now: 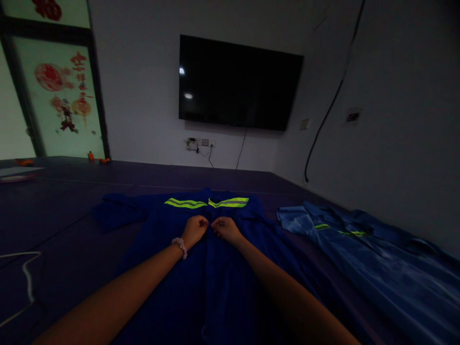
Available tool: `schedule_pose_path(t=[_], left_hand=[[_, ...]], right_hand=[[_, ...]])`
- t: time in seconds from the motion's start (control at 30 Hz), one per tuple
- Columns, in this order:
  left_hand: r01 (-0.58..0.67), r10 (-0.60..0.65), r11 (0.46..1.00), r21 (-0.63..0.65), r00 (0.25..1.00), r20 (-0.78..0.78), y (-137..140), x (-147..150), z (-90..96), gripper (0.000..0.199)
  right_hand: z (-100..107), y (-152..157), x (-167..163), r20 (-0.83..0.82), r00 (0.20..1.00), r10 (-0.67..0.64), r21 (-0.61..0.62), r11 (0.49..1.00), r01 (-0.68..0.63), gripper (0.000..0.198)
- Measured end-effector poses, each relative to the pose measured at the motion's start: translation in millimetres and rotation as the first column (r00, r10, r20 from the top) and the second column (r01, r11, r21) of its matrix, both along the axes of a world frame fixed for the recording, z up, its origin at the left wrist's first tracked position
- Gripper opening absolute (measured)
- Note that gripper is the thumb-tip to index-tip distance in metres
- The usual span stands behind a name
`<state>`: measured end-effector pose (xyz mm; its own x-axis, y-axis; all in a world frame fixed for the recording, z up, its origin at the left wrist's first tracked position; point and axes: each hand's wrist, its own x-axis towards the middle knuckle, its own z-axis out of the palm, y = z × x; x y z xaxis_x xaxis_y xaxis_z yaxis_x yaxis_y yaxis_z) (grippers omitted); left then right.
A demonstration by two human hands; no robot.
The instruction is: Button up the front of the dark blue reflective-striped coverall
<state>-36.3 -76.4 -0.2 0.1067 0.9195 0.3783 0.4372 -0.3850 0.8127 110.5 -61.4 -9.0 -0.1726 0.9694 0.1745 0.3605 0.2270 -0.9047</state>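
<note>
A dark blue work jacket (172,287) with yellow-green reflective strips across the chest lies spread out, front side up, in front of me. My left hand (195,230), with a scrunchie (179,247) round its wrist, pinches the jacket's front edge just below the strips. Close beside it, my right hand (227,229) has its fingers closed on the other side of the same front opening. Whether a button or snap sits between the fingertips is too dark and small to see.
A lighter blue garment (377,258) lies at the right along the wall. A white cable (27,273) curls at the left on the dark purple surface (72,187). Small orange objects (104,161) sit near the door. A television (237,84) hangs on the far wall; a black cable (328,110) dangles at the right.
</note>
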Motion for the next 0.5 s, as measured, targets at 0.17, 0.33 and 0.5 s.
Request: schedule_pose_path(t=[0.17, 0.33, 0.5], left_hand=[[0.013, -0.013, 1.0, -0.005, 1.0, -0.008, -1.0, 0.3, 1.1, 0.017], [0.01, -0.011, 1.0, -0.009, 1.0, -0.015, -1.8, 0.7, 2.8, 0.022], [0.011, -0.011, 1.0, 0.009, 1.0, -0.026, -4.1, 1.3, 4.5, 0.026]], right_hand=[[-0.8, -0.5, -0.8, 0.023, 1.0, -0.003, 0.018, 1.0, 0.002, 0.007], [-2.4, -0.3, -1.5, 0.056, 0.998, -0.016, 0.055, 0.998, 0.013, 0.008], [-2.5, 0.0, -0.8, 0.091, 0.996, -0.027, 0.142, 0.99, 0.014, 0.01]])
